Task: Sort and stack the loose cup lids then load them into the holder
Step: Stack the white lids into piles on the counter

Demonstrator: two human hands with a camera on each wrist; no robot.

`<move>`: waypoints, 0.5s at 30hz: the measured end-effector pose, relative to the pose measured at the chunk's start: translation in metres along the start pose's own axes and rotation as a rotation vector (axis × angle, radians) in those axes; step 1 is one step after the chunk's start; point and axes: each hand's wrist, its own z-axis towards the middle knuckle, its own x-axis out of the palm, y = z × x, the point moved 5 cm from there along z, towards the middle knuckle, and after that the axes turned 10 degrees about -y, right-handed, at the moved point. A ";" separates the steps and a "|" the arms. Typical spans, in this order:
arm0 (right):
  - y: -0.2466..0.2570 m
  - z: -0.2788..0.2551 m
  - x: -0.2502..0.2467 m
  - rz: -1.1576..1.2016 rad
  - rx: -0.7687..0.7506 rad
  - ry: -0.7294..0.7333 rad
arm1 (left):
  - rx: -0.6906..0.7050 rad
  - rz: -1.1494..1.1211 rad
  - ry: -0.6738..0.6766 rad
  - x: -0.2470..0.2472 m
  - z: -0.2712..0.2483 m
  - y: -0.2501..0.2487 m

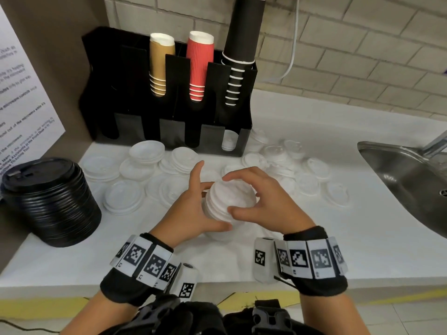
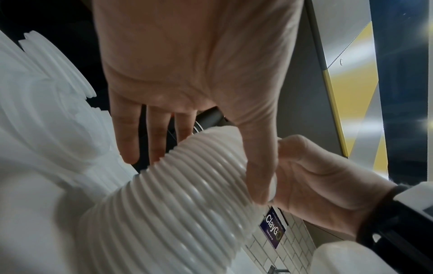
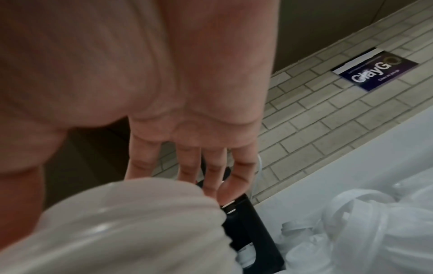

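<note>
Lid stack (image 1: 229, 201) sits clasped between both hands' fingers (image 1: 238, 176).

We see the black cup holder (image 1: 169, 112) behind scattered white plastic lids (image 1: 145, 165); the black lid stack (image 1: 53, 201) left, steel sink (image 1: 399, 170) right
</note>
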 end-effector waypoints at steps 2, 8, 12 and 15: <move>0.003 0.001 0.005 -0.007 -0.009 0.025 | -0.001 -0.009 0.003 0.000 0.000 0.000; 0.002 0.001 0.010 -0.025 -0.002 0.041 | 0.010 -0.012 0.010 -0.001 0.000 0.000; 0.001 0.000 0.010 -0.027 0.014 0.041 | 0.044 0.013 0.017 -0.001 0.000 -0.004; -0.002 -0.002 0.010 -0.020 0.004 0.058 | 0.069 0.006 0.019 0.000 0.000 -0.006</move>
